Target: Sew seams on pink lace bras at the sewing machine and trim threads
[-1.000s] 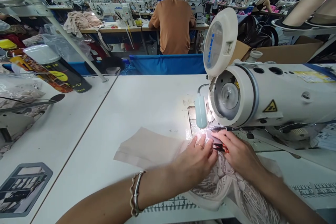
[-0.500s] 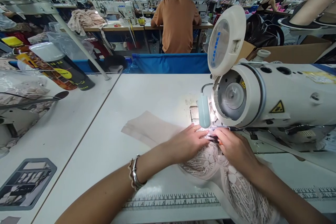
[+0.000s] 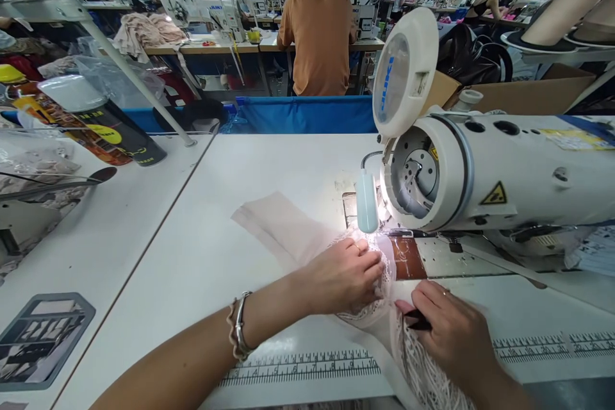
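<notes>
My left hand (image 3: 348,272) is closed on pale pink lace fabric (image 3: 389,262) just in front of the sewing machine's needle area, its fingers curled into the cloth. My right hand (image 3: 446,327) is closed around small black thread snips (image 3: 417,320), partly hidden by the fingers. Its fingertips touch the fabric's edge. From there the fringed lace (image 3: 423,371) hangs over the table's front edge. A sheer plain strip (image 3: 283,224) of the cloth lies flat to the left. The white sewing machine head (image 3: 500,166) stands behind the right hand.
A small lamp (image 3: 367,202) hangs beside the needle. The machine's round end cover (image 3: 406,73) is raised. A printed ruler (image 3: 307,366) runs along the front edge. At the left lie a spray can (image 3: 108,122) and a post (image 3: 139,83). A person (image 3: 319,32) sits ahead.
My right hand has moved away from the needle area, toward me and to the right, with the snips. My left hand has drawn slightly nearer, and the lace has shifted with it.
</notes>
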A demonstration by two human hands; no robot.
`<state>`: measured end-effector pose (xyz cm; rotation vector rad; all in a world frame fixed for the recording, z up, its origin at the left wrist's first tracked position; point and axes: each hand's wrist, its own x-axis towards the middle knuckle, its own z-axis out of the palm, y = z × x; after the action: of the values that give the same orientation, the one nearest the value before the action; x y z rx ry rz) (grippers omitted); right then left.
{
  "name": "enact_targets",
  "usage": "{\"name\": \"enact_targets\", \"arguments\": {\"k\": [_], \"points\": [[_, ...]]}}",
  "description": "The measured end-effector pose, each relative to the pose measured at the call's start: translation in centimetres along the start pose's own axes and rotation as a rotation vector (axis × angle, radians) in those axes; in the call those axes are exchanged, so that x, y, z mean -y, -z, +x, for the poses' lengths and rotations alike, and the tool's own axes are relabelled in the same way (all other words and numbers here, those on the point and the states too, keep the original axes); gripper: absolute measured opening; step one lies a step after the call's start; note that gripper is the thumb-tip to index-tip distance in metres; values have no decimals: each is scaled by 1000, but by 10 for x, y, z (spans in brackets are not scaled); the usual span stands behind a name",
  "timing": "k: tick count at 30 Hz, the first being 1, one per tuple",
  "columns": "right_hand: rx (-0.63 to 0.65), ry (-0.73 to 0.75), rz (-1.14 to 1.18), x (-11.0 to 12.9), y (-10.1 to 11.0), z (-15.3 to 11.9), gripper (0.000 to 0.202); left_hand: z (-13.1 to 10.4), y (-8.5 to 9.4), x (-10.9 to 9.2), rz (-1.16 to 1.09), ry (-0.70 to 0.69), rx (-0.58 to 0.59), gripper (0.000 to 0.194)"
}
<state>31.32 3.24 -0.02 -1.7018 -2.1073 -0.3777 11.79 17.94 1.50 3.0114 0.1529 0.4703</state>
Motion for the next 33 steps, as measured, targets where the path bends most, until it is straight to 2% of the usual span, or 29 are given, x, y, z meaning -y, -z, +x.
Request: {"name": "enact_targets", "arguments": {"k": [3, 4, 5, 8, 10, 17, 20, 25, 31, 33], "points": [[-14, 17, 86, -19, 0, 11, 24, 1, -2, 1, -44, -37, 8, 25], [28, -20, 107, -25, 0, 16, 14, 1, -2, 2, -54, -39, 2, 26], [93, -53, 118, -31, 1, 21, 16, 2, -2, 3, -63, -41, -2, 27], [293, -39, 86, -41, 1, 32, 69, 3, -1, 3, -95, -42, -3, 29], [338, -1, 19, -43, -1, 38, 80, 3, 2, 3, -110, -33, -1, 30], [461, -43, -66, -39, -7, 54, 78, 4, 5, 3, -52, -19, -4, 44], [448, -47, -78, -41, -7, 57, 75, 2, 2, 3, -7, -4, -4, 45], [385, 29, -40, -46, -10, 53, 64, 0, 3, 4, 22, 31, 14, 52], [446, -7, -61, -54, -14, 56, 66, 1, 8, 4, 49, 68, 44, 50], [455, 17, -20, -56, -12, 57, 64, 1, 8, 4, 36, 94, 43, 56]]}}
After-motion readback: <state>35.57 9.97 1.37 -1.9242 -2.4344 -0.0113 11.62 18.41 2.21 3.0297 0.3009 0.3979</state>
